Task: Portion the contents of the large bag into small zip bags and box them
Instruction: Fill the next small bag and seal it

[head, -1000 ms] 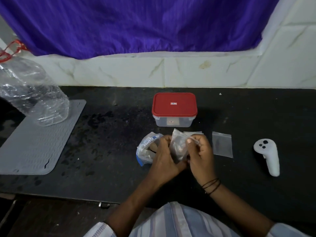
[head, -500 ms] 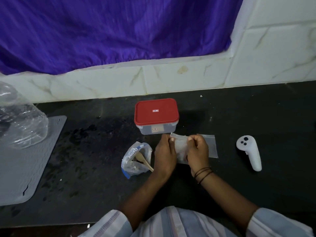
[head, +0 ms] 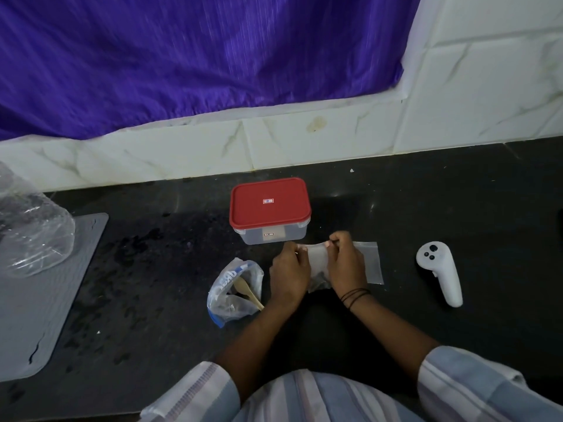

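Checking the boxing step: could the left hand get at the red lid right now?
Probably not yet: the lid has a clear path, but the left hand and right hand are both pinching the small bag.

both hands (head: 316, 266) on zip bag (head: 318, 260)

Box (head: 270, 213) sits behind both hands; large bag (head: 234, 289) lies left of them, spoon (head: 247, 292) inside; empty zip bag (head: 371, 263) right, controller (head: 440, 275) farther right, mat (head: 45, 287) far left.

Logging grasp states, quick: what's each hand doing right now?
Left hand: closed, pinching the top edge of the small zip bag.
Right hand: closed, pinching the same bag's top edge from the other side.
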